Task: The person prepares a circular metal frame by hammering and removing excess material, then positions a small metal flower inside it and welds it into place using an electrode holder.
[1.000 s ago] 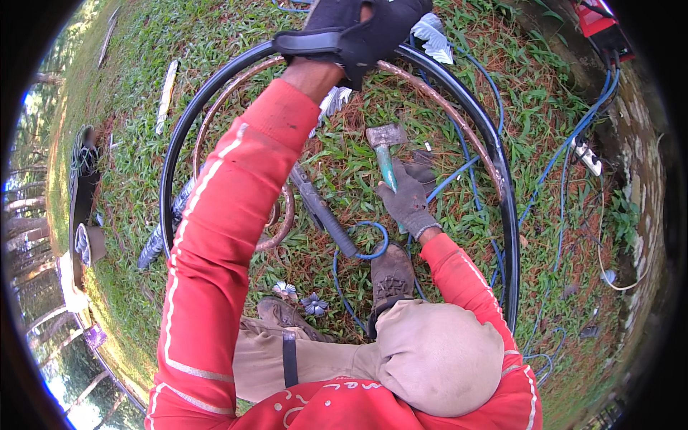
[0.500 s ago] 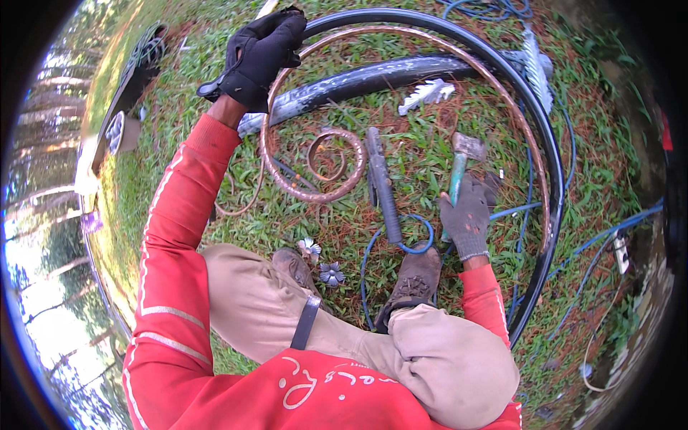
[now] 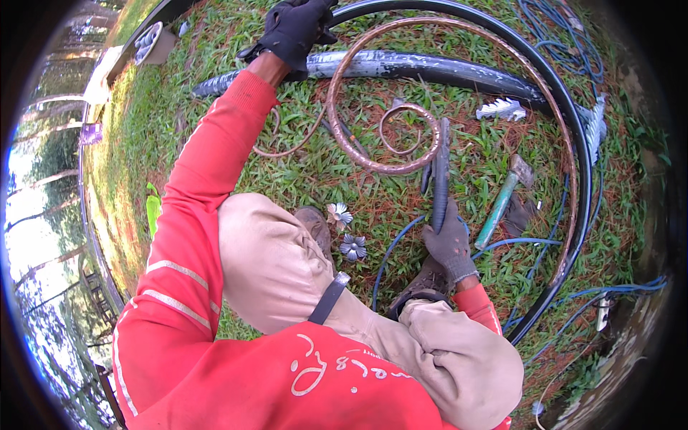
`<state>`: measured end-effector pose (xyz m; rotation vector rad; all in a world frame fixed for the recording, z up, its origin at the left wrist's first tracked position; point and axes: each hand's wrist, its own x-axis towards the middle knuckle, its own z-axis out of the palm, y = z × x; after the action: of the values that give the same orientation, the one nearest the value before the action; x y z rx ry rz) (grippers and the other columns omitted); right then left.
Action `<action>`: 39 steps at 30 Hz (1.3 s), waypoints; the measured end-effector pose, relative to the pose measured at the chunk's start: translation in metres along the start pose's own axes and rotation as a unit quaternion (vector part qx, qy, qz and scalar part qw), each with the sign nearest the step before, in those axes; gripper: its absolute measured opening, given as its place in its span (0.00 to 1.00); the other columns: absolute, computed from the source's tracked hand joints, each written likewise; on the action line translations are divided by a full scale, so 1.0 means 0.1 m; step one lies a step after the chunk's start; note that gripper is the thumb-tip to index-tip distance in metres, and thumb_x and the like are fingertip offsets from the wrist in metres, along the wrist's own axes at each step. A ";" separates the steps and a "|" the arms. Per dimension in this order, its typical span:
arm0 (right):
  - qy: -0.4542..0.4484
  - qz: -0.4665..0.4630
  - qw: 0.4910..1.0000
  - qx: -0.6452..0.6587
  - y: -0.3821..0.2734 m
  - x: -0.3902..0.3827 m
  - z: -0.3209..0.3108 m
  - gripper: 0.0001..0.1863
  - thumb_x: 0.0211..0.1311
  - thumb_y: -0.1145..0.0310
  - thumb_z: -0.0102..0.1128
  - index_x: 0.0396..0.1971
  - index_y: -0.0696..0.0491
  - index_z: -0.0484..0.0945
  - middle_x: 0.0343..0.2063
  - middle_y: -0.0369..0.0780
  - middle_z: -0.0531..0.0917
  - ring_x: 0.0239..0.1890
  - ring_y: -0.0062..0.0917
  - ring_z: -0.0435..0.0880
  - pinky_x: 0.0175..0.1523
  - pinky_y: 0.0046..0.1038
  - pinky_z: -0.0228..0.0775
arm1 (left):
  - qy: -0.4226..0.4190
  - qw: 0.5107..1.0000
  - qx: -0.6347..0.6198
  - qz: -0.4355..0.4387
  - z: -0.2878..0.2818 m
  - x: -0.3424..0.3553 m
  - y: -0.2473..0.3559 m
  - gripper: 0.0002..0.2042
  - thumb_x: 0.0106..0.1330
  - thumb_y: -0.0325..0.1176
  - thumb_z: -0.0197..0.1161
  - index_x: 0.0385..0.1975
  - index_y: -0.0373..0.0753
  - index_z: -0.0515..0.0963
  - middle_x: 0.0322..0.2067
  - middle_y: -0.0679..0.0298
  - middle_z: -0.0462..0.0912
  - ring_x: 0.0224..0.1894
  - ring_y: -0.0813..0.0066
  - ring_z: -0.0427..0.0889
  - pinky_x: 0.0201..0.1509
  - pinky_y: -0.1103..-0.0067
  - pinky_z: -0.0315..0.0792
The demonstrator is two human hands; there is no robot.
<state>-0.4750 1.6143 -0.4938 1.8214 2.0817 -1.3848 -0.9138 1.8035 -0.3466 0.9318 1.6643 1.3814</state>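
Observation:
At the top, my left hand (image 3: pixel 295 34), in a black glove, is closed on the end of a large black curved bar (image 3: pixel 534 61). Inside its arc runs a copper-coloured scroll (image 3: pixel 337 100), coiled to a small spiral near the middle. My right hand (image 3: pixel 450 247), in a grey glove, is closed round the lower handle of a dark welding electrode holder (image 3: pixel 441 172), whose jaw end lies by the spiral. To its right a hammer (image 3: pixel 500 204) with a green handle lies on the grass. A dark glove-like piece (image 3: pixel 519 215) is beside it.
Behind the scroll lies a thick black-and-white worn pipe (image 3: pixel 401 64). Silver leaf ornaments (image 3: pixel 502 109) and metal flowers (image 3: pixel 352 247) rest on the grass near my boots. Blue cable (image 3: pixel 519 241) winds along the right side. A bucket (image 3: pixel 154 44) stands far left.
My right hand has let go of the hammer, moved left and taken the welding electrode holder's handle. The view has shifted; my left hand still holds the curved bar.

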 end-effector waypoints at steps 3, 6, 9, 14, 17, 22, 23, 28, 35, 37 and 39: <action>0.083 -0.012 0.996 0.001 0.15 0.12 0.08 0.41 0.62 0.62 0.72 0.72 0.58 0.64 0.43 0.61 0.88 0.47 0.61 0.90 0.53 0.54 0.81 | 0.037 0.999 -0.003 0.004 -0.18 -0.09 0.08 0.15 0.76 0.44 0.67 0.47 0.37 0.86 0.25 0.68 0.77 0.21 0.75 0.76 0.27 0.71 0.84; 0.113 0.031 0.992 0.038 0.18 0.21 -0.04 0.32 0.59 0.65 0.71 0.63 0.58 0.74 0.42 0.56 0.89 0.43 0.51 0.91 0.52 0.48 0.81 | 0.074 0.997 -0.038 -0.009 -0.40 -0.23 0.07 0.16 0.76 0.46 0.68 0.46 0.37 0.86 0.25 0.68 0.76 0.21 0.73 0.76 0.25 0.71 0.81; 0.108 0.051 0.989 0.091 0.27 0.27 -0.08 0.28 0.58 0.68 0.69 0.60 0.57 0.78 0.40 0.50 0.88 0.41 0.39 0.90 0.49 0.41 0.81 | 0.083 0.996 0.026 -0.027 -0.56 -0.55 0.09 0.15 0.76 0.46 0.69 0.45 0.39 0.86 0.27 0.68 0.80 0.22 0.73 0.78 0.27 0.73 0.80; 0.170 0.014 0.974 0.150 0.11 0.24 -0.23 0.28 0.58 0.72 0.66 0.60 0.58 0.78 0.34 0.41 0.84 0.33 0.29 0.85 0.42 0.35 0.80 | -0.292 0.946 0.137 -0.006 -0.69 -1.54 -0.75 0.23 0.73 0.41 0.76 0.61 0.35 0.86 0.48 0.61 0.93 0.43 0.74 0.91 0.48 0.74 0.86; 0.155 0.060 0.965 0.202 0.20 0.31 -0.28 0.27 0.59 0.70 0.67 0.61 0.58 0.77 0.37 0.41 0.84 0.36 0.25 0.85 0.41 0.35 0.79 | -0.434 0.846 0.306 0.051 -0.53 -2.13 -1.13 0.24 0.67 0.43 0.79 0.60 0.41 0.87 0.44 0.57 0.92 0.42 0.64 0.92 0.48 0.69 0.85; 0.124 0.043 0.989 0.070 0.11 0.32 -0.29 0.32 0.62 0.61 0.72 0.64 0.58 0.76 0.39 0.46 0.87 0.40 0.33 0.88 0.50 0.38 0.81 | -0.562 0.724 0.306 0.258 -0.45 -2.59 -2.15 0.23 0.60 0.40 0.81 0.55 0.43 0.86 0.42 0.56 0.88 0.44 0.51 0.87 0.49 0.63 0.81; 0.129 0.047 0.988 0.067 0.12 0.32 -0.31 0.32 0.62 0.61 0.72 0.64 0.58 0.76 0.39 0.46 0.87 0.40 0.33 0.88 0.50 0.38 0.81 | -0.569 0.717 0.316 0.248 -0.41 -2.63 -2.24 0.23 0.60 0.40 0.81 0.55 0.43 0.85 0.42 0.56 0.88 0.44 0.51 0.87 0.49 0.63 0.81; 0.089 0.060 0.994 0.000 0.10 0.27 -0.35 0.37 0.63 0.53 0.71 0.67 0.58 0.75 0.44 0.52 0.89 0.48 0.45 0.90 0.58 0.44 0.79 | -0.585 0.695 0.351 0.228 -0.28 -2.69 -2.44 0.23 0.59 0.39 0.80 0.54 0.43 0.85 0.42 0.56 0.88 0.44 0.50 0.87 0.49 0.62 0.81; 0.074 0.075 0.994 -0.021 -0.08 0.22 -0.25 0.39 0.64 0.49 0.72 0.69 0.58 0.73 0.45 0.53 0.88 0.48 0.46 0.90 0.58 0.44 0.79 | -0.579 0.698 0.358 0.222 -0.39 -2.69 -2.51 0.22 0.58 0.39 0.80 0.52 0.43 0.84 0.42 0.56 0.87 0.45 0.49 0.86 0.49 0.61 0.80; 0.070 0.078 0.994 -0.021 -0.02 0.21 -0.26 0.39 0.64 0.49 0.72 0.68 0.58 0.73 0.45 0.53 0.88 0.48 0.46 0.90 0.58 0.44 0.79 | -0.576 0.704 0.351 0.224 -0.44 -2.65 -2.50 0.22 0.58 0.39 0.80 0.52 0.43 0.84 0.42 0.56 0.86 0.45 0.48 0.86 0.49 0.61 0.80; 0.067 0.079 0.994 -0.019 0.00 0.20 -0.27 0.38 0.64 0.49 0.72 0.67 0.59 0.74 0.45 0.53 0.88 0.48 0.46 0.89 0.58 0.44 0.79 | -0.567 0.712 0.348 0.224 -0.51 -2.62 -2.50 0.22 0.57 0.38 0.80 0.51 0.43 0.84 0.42 0.56 0.86 0.45 0.48 0.85 0.49 0.61 0.79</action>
<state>-0.4680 1.6466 -0.4893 2.0647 1.9555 -1.2085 -0.8602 1.5116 -0.5598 2.1483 0.8980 0.0936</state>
